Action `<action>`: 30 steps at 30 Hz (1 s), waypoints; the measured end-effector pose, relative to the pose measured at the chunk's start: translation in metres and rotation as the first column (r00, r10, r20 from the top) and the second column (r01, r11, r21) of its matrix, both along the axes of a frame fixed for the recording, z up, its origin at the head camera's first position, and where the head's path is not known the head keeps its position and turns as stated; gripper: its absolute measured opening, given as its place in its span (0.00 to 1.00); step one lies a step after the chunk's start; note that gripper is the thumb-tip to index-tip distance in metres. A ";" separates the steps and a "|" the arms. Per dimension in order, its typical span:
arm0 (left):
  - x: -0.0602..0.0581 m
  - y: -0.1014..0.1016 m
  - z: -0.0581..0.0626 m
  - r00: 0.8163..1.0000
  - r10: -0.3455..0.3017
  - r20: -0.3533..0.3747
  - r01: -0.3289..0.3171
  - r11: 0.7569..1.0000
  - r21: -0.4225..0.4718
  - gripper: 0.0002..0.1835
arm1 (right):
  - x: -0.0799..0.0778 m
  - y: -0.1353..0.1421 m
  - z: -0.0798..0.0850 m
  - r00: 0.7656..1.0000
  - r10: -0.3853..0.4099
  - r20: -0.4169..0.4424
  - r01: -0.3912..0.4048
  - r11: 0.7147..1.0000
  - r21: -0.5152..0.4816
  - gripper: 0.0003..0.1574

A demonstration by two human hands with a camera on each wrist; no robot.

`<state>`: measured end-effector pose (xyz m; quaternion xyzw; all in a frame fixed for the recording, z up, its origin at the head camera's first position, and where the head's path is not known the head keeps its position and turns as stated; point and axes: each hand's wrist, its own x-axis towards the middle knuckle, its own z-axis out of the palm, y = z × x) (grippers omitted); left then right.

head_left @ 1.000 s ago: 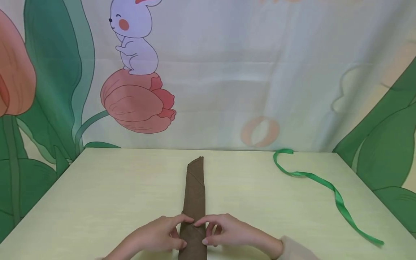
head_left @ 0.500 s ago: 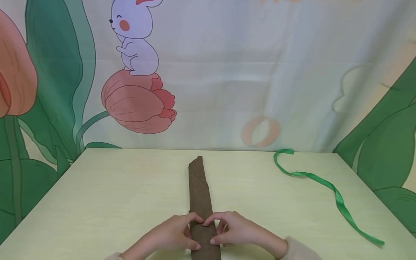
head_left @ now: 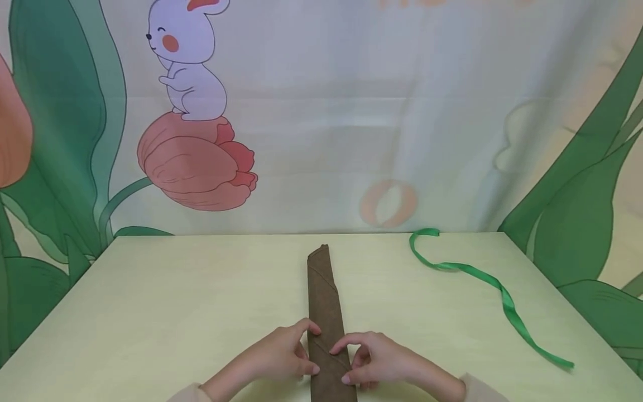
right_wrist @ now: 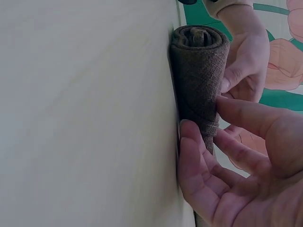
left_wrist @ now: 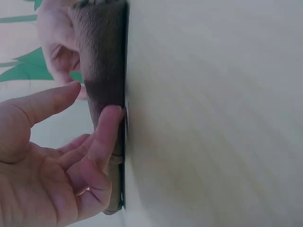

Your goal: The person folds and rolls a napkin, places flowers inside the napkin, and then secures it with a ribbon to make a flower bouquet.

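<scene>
A brown cloth [head_left: 324, 301], rolled into a long tapered tube, lies lengthwise on the table with its narrow end pointing away. Its near end runs out of the head view; the right wrist view shows the spiral layers of that wide end. My left hand [head_left: 286, 352] holds the roll's left side, index finger on top and thumb nearer me. From the right, my right hand [head_left: 382, 358] grips it with the index finger bent over the top and the thumb at the side. In the right wrist view, other fingers [right_wrist: 189, 142] reach down beside the roll at the table surface.
A twisted green ribbon [head_left: 507, 304] lies along the right part of the pale table [head_left: 191, 301]. Behind the table's back edge hangs a curtain [head_left: 311, 139] printed with a rabbit, tulips and leaves.
The cloth roll has shifted right and now slants slightly, with both hands moving along. My index fingertips, together before, now sit apart on the roll. The head view has turned slightly right.
</scene>
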<state>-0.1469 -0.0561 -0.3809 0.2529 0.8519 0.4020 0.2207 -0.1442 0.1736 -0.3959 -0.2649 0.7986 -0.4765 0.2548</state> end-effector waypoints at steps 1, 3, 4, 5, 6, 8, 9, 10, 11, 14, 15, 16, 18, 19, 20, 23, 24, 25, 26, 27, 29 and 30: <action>-0.001 -0.001 -0.001 1.000 0.003 0.001 -0.003 1.000 0.003 0.27 | 0.000 0.000 0.000 1.000 0.001 0.001 -0.001 1.000 0.001 0.20; -0.003 -0.002 -0.003 1.000 -0.006 -0.003 0.006 1.000 0.010 0.27 | 0.000 -0.001 0.000 1.000 0.002 0.003 -0.002 1.000 0.000 0.20; -0.004 -0.002 -0.004 1.000 -0.014 -0.009 0.014 1.000 0.010 0.27 | 0.000 -0.001 0.000 1.000 0.004 0.009 -0.004 1.000 0.000 0.21; -0.005 -0.002 -0.005 1.000 -0.019 -0.018 0.019 1.000 0.006 0.26 | -0.001 -0.002 0.000 1.000 0.010 0.019 -0.010 1.000 -0.001 0.21; -0.006 -0.002 -0.006 0.999 -0.023 -0.025 0.023 1.000 0.001 0.26 | -0.002 -0.002 0.001 0.999 0.015 0.033 -0.015 1.000 -0.002 0.22; -0.007 -0.003 -0.007 0.999 -0.026 -0.040 0.025 1.000 -0.014 0.26 | -0.006 -0.003 0.002 0.997 0.026 0.072 -0.026 1.000 0.004 0.25; -0.007 -0.003 -0.007 0.999 -0.024 -0.047 0.023 1.000 -0.021 0.26 | -0.009 -0.004 0.003 0.995 0.034 0.096 -0.035 0.999 0.009 0.27; -0.008 -0.003 -0.007 0.998 -0.022 -0.055 0.021 0.999 -0.029 0.26 | -0.012 -0.005 0.004 0.992 0.039 0.121 -0.041 0.999 0.015 0.28; -0.008 -0.003 -0.007 0.998 -0.024 -0.059 0.022 0.999 -0.030 0.26 | -0.016 -0.006 0.004 0.989 0.043 0.144 -0.047 0.999 0.023 0.29; -0.009 -0.003 -0.005 0.998 -0.023 -0.058 0.022 0.999 -0.027 0.28 | -0.028 -0.009 0.006 0.981 0.060 0.187 -0.071 0.996 0.053 0.29; -0.010 -0.003 -0.005 0.998 -0.025 -0.056 0.023 0.999 -0.024 0.28 | -0.033 -0.009 0.007 0.978 0.074 0.197 -0.087 0.994 0.061 0.29; -0.010 -0.003 -0.005 0.998 -0.025 -0.050 0.024 1.000 -0.020 0.29 | -0.037 -0.010 0.007 0.975 0.086 0.205 -0.101 0.993 0.065 0.28; -0.010 -0.004 -0.005 0.999 -0.020 -0.043 0.019 1.000 -0.015 0.31 | -0.044 -0.009 0.007 0.968 0.113 0.226 -0.131 0.989 0.063 0.28; -0.010 -0.005 -0.005 0.999 -0.019 -0.041 0.018 1.000 -0.011 0.31 | -0.048 -0.008 0.006 0.963 0.127 0.239 -0.145 0.988 0.059 0.28; -0.010 -0.006 -0.005 0.999 -0.017 -0.041 0.016 1.000 -0.008 0.31 | -0.051 -0.008 0.006 0.957 0.141 0.255 -0.158 0.986 0.049 0.29; -0.008 -0.010 -0.005 1.000 -0.022 -0.017 0.023 1.000 0.019 0.28 | -0.058 -0.006 0.005 0.937 0.163 0.310 -0.178 0.984 0.022 0.30; -0.007 -0.011 -0.005 0.999 -0.034 -0.002 0.034 0.999 0.034 0.26 | -0.060 -0.006 0.004 0.931 0.170 0.324 -0.184 0.983 0.015 0.30; -0.006 -0.012 -0.005 0.999 -0.049 0.020 0.048 0.998 0.048 0.24 | -0.061 -0.005 0.004 0.926 0.174 0.335 -0.189 0.982 0.012 0.30; -0.006 -0.012 -0.005 0.997 -0.064 0.040 0.061 0.996 0.063 0.22 | -0.063 -0.005 0.004 0.923 0.177 0.343 -0.192 0.981 0.010 0.31; -0.005 -0.012 -0.004 0.995 -0.080 0.062 0.075 0.994 0.078 0.21 | -0.065 -0.006 0.004 0.920 0.178 0.349 -0.194 0.981 0.012 0.31; -0.004 -0.012 -0.004 0.990 -0.104 0.097 0.095 0.991 0.095 0.18 | -0.069 -0.007 0.003 0.922 0.183 0.342 -0.202 0.979 0.021 0.31; -0.004 -0.011 -0.004 0.988 -0.111 0.109 0.101 0.990 0.099 0.18 | -0.071 -0.008 0.003 0.923 0.185 0.338 -0.206 0.978 0.026 0.31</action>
